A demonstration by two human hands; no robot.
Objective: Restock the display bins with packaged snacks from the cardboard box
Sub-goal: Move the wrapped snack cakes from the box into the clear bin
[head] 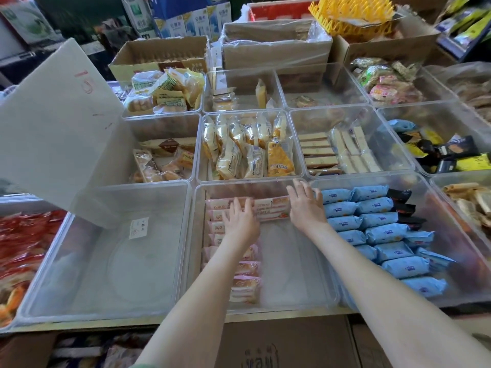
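A clear display bin [265, 306] in the front middle holds pink packaged snacks [271, 208] in a column down its left side and a row across its far end. My left hand [240, 219] lies flat with straight fingers on the pink packs at the far left of the bin. My right hand [305, 205] rests with straight fingers on the right end of the far row, by the bin's right wall. A cardboard box [287, 343] sits below the table's front edge, under my arms.
The front left bin [106, 261] holds only a paper label, with a raised lid [53, 123] leaning over it. Blue packs [377, 232] fill the front right bin. Bins further back hold yellow and brown snack packs. Cardboard boxes [159, 59] stand at the back.
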